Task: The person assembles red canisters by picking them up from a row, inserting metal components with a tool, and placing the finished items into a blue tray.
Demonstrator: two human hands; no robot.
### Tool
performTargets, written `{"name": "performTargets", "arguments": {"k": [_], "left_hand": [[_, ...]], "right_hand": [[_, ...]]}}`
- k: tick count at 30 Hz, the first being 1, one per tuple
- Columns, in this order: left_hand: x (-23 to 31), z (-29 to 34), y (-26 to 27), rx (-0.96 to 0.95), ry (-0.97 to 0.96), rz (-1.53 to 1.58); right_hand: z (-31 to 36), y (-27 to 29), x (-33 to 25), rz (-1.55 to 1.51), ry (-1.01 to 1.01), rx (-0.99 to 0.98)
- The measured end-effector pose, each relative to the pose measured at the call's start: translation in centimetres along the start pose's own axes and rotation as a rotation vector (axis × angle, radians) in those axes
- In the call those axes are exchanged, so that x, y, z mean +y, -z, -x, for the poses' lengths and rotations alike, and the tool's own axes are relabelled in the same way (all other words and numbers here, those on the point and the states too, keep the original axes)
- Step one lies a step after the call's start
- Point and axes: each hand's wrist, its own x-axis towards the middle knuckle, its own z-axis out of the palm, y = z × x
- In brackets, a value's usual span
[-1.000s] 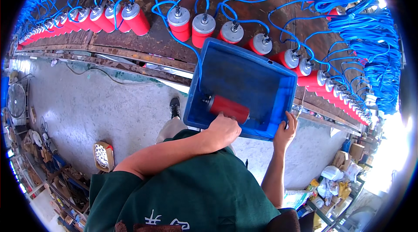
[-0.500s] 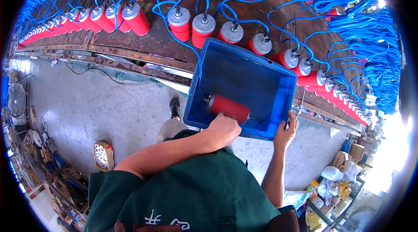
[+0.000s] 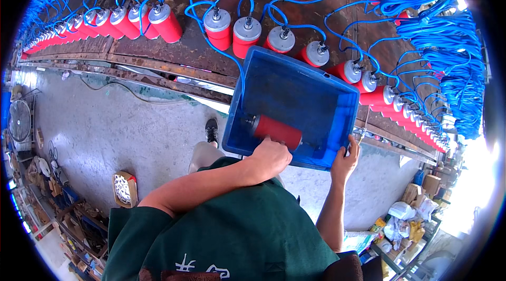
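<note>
A blue plastic tub [image 3: 345,117] rests at a tilt against the edge of the workbench, in front of my body. Inside it, near the close wall, lies a red cylinder [image 3: 279,131] with a metal cap at its left end. A blue cable [image 3: 242,76] runs over the tub's far left corner toward that capped end. My left hand [image 3: 271,156] reaches over the near rim, its curled fingers closed on the cylinder's near side; the fingertips are partly hidden. At the near right corner, my right hand [image 3: 345,163] grips the tub's rim, thumb and fingers around it.
Red cylinders [image 3: 217,36] with silver caps and blue cables stand in long rows along the rusty bench [image 3: 174,59]. Coiled blue cables [image 3: 453,65] are heaped at the right. A box of white rings [image 3: 124,189] sits on the floor at left; bags [image 3: 403,225] and cartons crowd the lower right.
Hardly anything differs. Both hands, the tub and the cylinder stay in nearly the same place.
</note>
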Motion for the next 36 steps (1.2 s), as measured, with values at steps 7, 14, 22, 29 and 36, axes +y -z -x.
{"name": "performTargets", "arguments": {"k": [7,14,22,29,36], "left_hand": [[-0.2,0.0,-0.2,0.009,-0.014,-0.009],[0.0,0.1,0.1,0.0,-0.007,-0.009],[0.0,0.0,-0.1,0.004,-0.004,-0.026],[-0.2,0.0,-0.3,0.03,-0.003,-0.011],[-0.2,0.4,0.5,-0.002,-0.01,0.024]], "right_hand": [[0.0,0.1,-0.3,-0.003,0.0,0.005],[0.1,0.1,0.0,-0.011,0.007,0.009],[0.1,0.1,0.1,0.016,0.015,0.016],[0.4,0.4,1.0,-0.085,-0.11,0.004],[1.9,0.2,2.5,-0.135,-0.424,-0.136]]}}
